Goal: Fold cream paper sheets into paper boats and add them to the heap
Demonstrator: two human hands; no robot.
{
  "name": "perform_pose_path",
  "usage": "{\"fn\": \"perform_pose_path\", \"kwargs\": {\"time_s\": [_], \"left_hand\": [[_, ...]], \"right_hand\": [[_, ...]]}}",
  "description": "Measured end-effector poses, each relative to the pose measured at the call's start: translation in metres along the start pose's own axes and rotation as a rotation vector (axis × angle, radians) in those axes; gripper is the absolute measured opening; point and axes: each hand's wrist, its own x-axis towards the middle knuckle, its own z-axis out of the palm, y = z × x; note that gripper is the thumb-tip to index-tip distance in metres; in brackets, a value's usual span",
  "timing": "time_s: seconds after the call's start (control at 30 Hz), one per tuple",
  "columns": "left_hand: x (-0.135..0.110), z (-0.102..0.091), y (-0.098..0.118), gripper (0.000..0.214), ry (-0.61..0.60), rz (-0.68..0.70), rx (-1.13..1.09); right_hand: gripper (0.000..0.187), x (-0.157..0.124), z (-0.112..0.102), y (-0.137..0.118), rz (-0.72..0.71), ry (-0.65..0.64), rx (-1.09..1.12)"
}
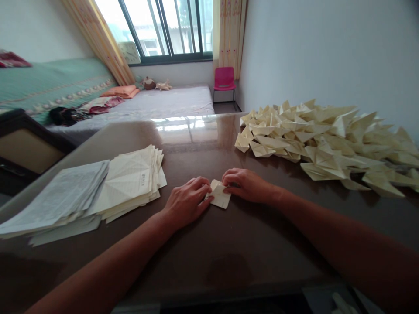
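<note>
Desk [209, 253]: a brown, glossy top is filling most of the view and reflecting the window [163, 26] along its far edge. Beyond that edge a bed [163, 102] and a pink chair [224, 80] are standing against the walls.

Pile of folded shapes [327, 139]: many cream, pointed paper shapes are lying heaped along the right edge, running from the far right corner back toward the near side. They are overlapping one another, and the count cannot be told.

Stack of sheets [98, 192]: flat sheets are lying fanned out by the left edge, creased cream ones on top toward the middle and greyer printed ones toward the near left corner. The stack is sitting well apart from the pile.

Left hand [188, 198]: it is lying palm down near the middle of the desk, with its fingers held together and pressing flat on the left side of the folded paper.

Right hand [247, 185]: it is coming in from the right with its fingers curled, and its thumb and forefinger are pinching the far right corner of the same piece.

Folded paper [220, 197]: a small cream piece is resting on the desk between the two hands, about midway between stack and pile, and it is touching both hands.
</note>
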Motion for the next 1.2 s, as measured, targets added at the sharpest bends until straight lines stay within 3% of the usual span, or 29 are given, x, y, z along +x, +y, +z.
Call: {"fn": "perform_pose_path", "kwargs": {"time_s": [0.23,0.53,0.77,0.87,0.97,1.07,1.2], "left_hand": [[0.000,0.002,-0.005,0.017,0.121,-0.047,-0.102],[0.005,0.005,-0.008,0.018,0.185,-0.112,-0.450],[0.007,0.006,-0.011,0.028,0.216,-0.163,-0.554],[0.006,0.007,-0.010,0.029,0.220,-0.133,-0.568],[0.006,0.007,-0.009,0.025,0.208,-0.197,-0.634],[0.008,0.007,-0.010,0.025,0.175,-0.312,-0.738],[0.010,0.006,-0.012,0.028,0.134,-0.338,-0.897]], "right_hand": [[0.006,0.001,0.001,-0.001,0.031,0.103,-0.016],[0.009,0.002,0.002,-0.003,0.080,0.136,0.095],[0.027,0.005,-0.004,-0.004,0.202,0.092,0.248],[0.035,0.005,-0.004,-0.002,0.249,0.008,0.404],[0.040,0.004,-0.003,0.000,0.271,-0.081,0.559],[0.040,0.005,-0.002,0.001,0.265,-0.101,0.555],[0.040,0.005,-0.004,0.001,0.248,-0.111,0.492]]}}
